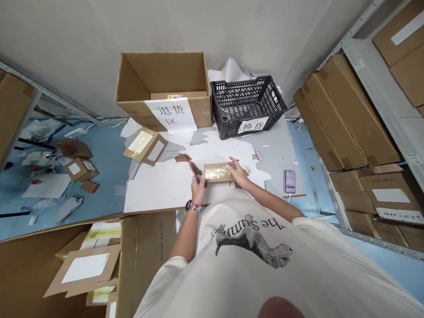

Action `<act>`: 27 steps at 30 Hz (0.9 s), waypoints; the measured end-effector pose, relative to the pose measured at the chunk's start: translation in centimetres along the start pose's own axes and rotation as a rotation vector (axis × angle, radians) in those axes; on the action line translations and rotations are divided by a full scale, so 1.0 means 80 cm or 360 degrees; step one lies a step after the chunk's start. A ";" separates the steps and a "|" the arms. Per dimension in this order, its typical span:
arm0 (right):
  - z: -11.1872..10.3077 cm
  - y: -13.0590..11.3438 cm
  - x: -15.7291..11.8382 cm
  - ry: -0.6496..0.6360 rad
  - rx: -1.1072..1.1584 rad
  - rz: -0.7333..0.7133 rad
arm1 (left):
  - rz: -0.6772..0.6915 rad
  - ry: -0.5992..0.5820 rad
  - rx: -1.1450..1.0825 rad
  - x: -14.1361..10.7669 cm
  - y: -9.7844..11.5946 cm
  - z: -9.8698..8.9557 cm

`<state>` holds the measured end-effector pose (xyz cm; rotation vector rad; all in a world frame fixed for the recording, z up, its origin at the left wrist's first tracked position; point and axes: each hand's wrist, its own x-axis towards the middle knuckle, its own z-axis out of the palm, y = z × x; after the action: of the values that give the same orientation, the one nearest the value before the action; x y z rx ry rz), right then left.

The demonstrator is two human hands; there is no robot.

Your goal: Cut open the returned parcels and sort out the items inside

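Note:
A small flat cardboard box (214,173) with shiny clear tape along its top lies near the table's front edge. My left hand (198,191), with a watch on the wrist, is closed round a red and black tool (195,168) at the box's left end. The tool points up and left, its tip blurred. Over the box's right end, my right hand (239,173) grips it with bent fingers; the underside of this hand is hidden.
On the white table (152,190) stand a large open carton (202,110), a black crate (228,128), a taped box (147,145) and a phone (290,181). Shelved cartons (357,115) line the right; an open carton (139,256) with packages is lower left.

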<state>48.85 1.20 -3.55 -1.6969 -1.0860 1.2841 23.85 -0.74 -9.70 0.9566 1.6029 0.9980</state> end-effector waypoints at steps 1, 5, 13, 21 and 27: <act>0.005 -0.007 0.001 -0.0188 0.0132 0.0013 | 0.0108 -0.0174 0.0051 -0.010 0.006 0.001; 0.011 -0.021 0.004 -0.0300 0.0260 0.0118 | 0.0302 -0.0182 0.0391 -0.022 0.020 -0.010; -0.036 -0.040 -0.002 -0.0711 -0.1224 -0.0514 | 0.0174 -0.0509 0.0485 0.027 0.008 -0.022; -0.024 -0.072 0.003 -0.0893 -0.1861 -0.0682 | 0.0331 -0.0739 0.0721 0.040 0.020 -0.031; -0.007 -0.076 0.014 -0.0910 -0.1856 -0.0753 | 0.0389 -0.0816 0.0835 0.050 0.030 -0.031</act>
<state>48.39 4.47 1.67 -1.5923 -2.7570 0.8308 20.87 3.38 -8.34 1.6464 1.3404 0.4210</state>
